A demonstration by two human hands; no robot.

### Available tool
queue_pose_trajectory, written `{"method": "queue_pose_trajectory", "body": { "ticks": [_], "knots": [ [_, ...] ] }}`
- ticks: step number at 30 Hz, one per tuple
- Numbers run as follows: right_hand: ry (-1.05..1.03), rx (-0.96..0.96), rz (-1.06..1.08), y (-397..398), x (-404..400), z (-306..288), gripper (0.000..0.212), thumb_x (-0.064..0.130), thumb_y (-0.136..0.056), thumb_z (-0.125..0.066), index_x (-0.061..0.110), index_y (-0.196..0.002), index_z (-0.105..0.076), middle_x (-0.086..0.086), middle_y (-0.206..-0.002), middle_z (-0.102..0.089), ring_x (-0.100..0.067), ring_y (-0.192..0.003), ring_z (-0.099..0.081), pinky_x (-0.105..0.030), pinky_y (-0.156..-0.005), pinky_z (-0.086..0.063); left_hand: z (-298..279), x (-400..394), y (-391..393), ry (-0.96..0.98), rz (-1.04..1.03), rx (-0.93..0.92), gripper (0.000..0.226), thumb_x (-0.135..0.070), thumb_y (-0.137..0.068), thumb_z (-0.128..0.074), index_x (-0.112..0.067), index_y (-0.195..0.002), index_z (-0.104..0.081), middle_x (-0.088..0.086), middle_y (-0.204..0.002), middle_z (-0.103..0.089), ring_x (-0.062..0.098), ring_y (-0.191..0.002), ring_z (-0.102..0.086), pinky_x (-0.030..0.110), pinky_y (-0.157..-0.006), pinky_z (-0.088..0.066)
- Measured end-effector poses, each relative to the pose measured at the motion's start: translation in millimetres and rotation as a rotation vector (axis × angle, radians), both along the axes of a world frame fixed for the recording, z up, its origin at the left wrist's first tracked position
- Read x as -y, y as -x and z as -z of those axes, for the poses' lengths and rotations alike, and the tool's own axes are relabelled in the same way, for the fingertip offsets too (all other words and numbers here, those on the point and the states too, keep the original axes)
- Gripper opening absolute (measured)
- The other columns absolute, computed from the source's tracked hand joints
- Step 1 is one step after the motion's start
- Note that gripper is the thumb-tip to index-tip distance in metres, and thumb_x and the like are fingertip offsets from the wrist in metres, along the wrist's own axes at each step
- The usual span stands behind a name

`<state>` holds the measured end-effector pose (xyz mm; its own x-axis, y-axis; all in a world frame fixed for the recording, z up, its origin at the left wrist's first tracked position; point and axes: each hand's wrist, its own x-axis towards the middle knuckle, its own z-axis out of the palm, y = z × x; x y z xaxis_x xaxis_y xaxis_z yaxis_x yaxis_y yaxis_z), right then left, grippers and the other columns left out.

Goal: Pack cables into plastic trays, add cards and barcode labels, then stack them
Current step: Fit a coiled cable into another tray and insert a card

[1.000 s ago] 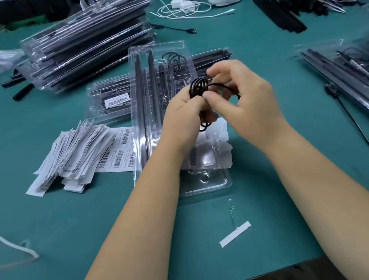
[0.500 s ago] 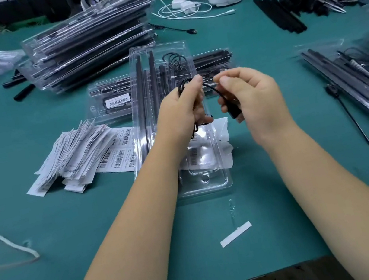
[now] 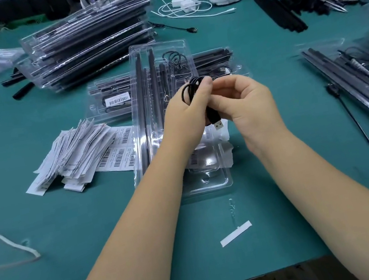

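A thin black USB cable [image 3: 190,88] is coiled in small loops above a clear plastic tray [image 3: 207,185] in the middle of the green table. My left hand [image 3: 186,112] grips the coil between thumb and fingers. My right hand [image 3: 243,100] meets it from the right and pinches the cable, whose silver USB plug [image 3: 218,124] hangs below the two hands. The tray holds long black rods [image 3: 142,93] and a small coil at its far end. A pile of white cards [image 3: 71,156] and barcode labels [image 3: 118,157] lies left of the tray.
A stack of filled trays [image 3: 88,41] stands at the back left, one labelled tray [image 3: 110,98] behind the open one. More trays with rods [image 3: 363,75] and a loose black cable [image 3: 361,134] lie at right. A white strip [image 3: 235,233] lies near the front edge.
My hands came together again after being apart. The cable is wound into a tighter coil in my left hand, and the USB plug now hangs below my hands.
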<state>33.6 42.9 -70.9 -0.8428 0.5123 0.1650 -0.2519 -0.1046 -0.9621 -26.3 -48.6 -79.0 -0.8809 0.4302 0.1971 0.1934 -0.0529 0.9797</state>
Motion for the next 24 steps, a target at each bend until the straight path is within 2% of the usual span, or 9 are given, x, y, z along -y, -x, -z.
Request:
{"method": "queue_pose_trajectory", "body": {
  "ticks": [3, 5, 9, 12, 15, 18, 20, 22, 24],
  "knots": [
    [-0.017, 0.027, -0.039, 0.8, 3.5, 1.0, 0.015, -0.004, -0.08, -0.069, 0.008, -0.088, -0.066, -0.007, -0.082, -0.071, -0.016, -0.074, -0.069, -0.027, -0.062, -0.056, 2.3, -0.1, 0.9, 0.087, -0.07, -0.033, 0.033, -0.041, -0.096, -0.049, -0.014, -0.081, -0.062, -0.008, -0.071, -0.061, 0.001, -0.065, -0.057, 0.018, -0.061, -0.05],
    [-0.066, 0.048, -0.014, 0.9, 6.5, 3.4, 0.016, -0.001, -0.079, -0.071, 0.01, -0.086, -0.064, -0.004, -0.081, -0.07, -0.016, -0.075, -0.068, -0.031, -0.062, -0.058, 2.4, 0.2, 2.9, 0.075, -0.095, 0.022, 0.034, -0.041, -0.095, -0.05, -0.015, -0.075, -0.058, -0.008, -0.068, -0.059, 0.004, -0.063, -0.057, 0.025, -0.065, -0.051],
    [-0.341, 0.135, -0.006, 0.9, 6.2, 3.8, 0.015, 0.006, -0.076, -0.075, 0.019, -0.077, -0.068, 0.004, -0.08, -0.072, -0.008, -0.072, -0.067, -0.024, -0.069, -0.056, 0.7, 4.6, 8.9, -0.017, -0.085, 0.116, 0.037, -0.037, -0.097, -0.048, -0.017, -0.068, -0.06, -0.005, -0.065, -0.064, 0.013, -0.063, -0.061, 0.03, -0.061, -0.053],
    [-0.485, 0.2, 0.006, -0.7, 2.3, 3.4, 0.018, 0.01, -0.077, -0.072, 0.027, -0.073, -0.067, 0.011, -0.073, -0.07, 0.001, -0.058, -0.058, -0.019, -0.06, -0.048, 1.2, 4.5, 10.7, -0.05, -0.119, 0.105, 0.037, -0.037, -0.097, -0.048, -0.01, -0.074, -0.06, 0.0, -0.064, -0.066, 0.014, -0.056, -0.061, 0.029, -0.053, -0.052],
    [-0.398, 0.198, 0.043, -2.0, -1.2, -0.1, 0.014, 0.014, -0.079, -0.064, 0.025, -0.072, -0.063, 0.015, -0.06, -0.063, -0.001, -0.05, -0.053, -0.02, -0.049, -0.045, 1.0, 2.2, 10.3, -0.098, -0.138, 0.088, 0.033, -0.032, -0.098, -0.048, -0.004, -0.08, -0.05, -0.002, -0.053, -0.057, 0.012, -0.047, -0.056, 0.027, -0.05, -0.049],
    [-0.525, 0.245, 0.045, -1.3, -5.3, -0.5, 0.012, 0.021, -0.079, -0.067, 0.032, -0.077, -0.061, 0.016, -0.065, -0.061, 0.001, -0.054, -0.052, -0.018, -0.056, -0.044, 2.5, 0.4, 12.3, -0.051, -0.104, 0.068, 0.035, -0.035, -0.099, -0.045, -0.013, -0.072, -0.044, -0.008, -0.045, -0.048, 0.008, -0.043, -0.05, 0.024, -0.049, -0.046],
    [-0.606, 0.322, -0.032, -1.0, -4.1, 1.8, 0.017, 0.026, -0.078, -0.069, 0.035, -0.091, -0.063, 0.013, -0.075, -0.062, 0.0, -0.06, -0.053, -0.02, -0.06, -0.044, 5.0, 0.2, 13.7, 0.025, -0.108, 0.062, 0.041, -0.042, -0.098, -0.043, -0.015, -0.067, -0.047, -0.01, -0.047, -0.05, 0.008, -0.046, -0.05, 0.023, -0.049, -0.044],
    [-0.557, 0.364, -0.113, -1.0, -0.6, 3.6, 0.032, 0.023, -0.078, -0.067, 0.032, -0.108, -0.061, 0.012, -0.084, -0.065, -0.003, -0.062, -0.058, -0.024, -0.058, -0.049, 6.5, 0.9, 13.6, 0.042, -0.108, 0.092, 0.04, -0.047, -0.096, -0.045, -0.017, -0.071, -0.051, -0.013, -0.055, -0.055, 0.006, -0.052, -0.055, 0.021, -0.05, -0.045],
    [-0.536, 0.345, -0.183, -1.8, 3.5, 3.3, 0.032, 0.018, -0.08, -0.063, 0.03, -0.11, -0.061, 0.013, -0.091, -0.067, -0.002, -0.057, -0.06, -0.019, -0.052, -0.048, 6.6, 2.8, 12.2, 0.052, -0.098, 0.098, 0.038, -0.05, -0.094, -0.045, -0.017, -0.081, -0.057, -0.01, -0.071, -0.059, 0.006, -0.063, -0.058, 0.026, -0.062, -0.053]
  ]
}}
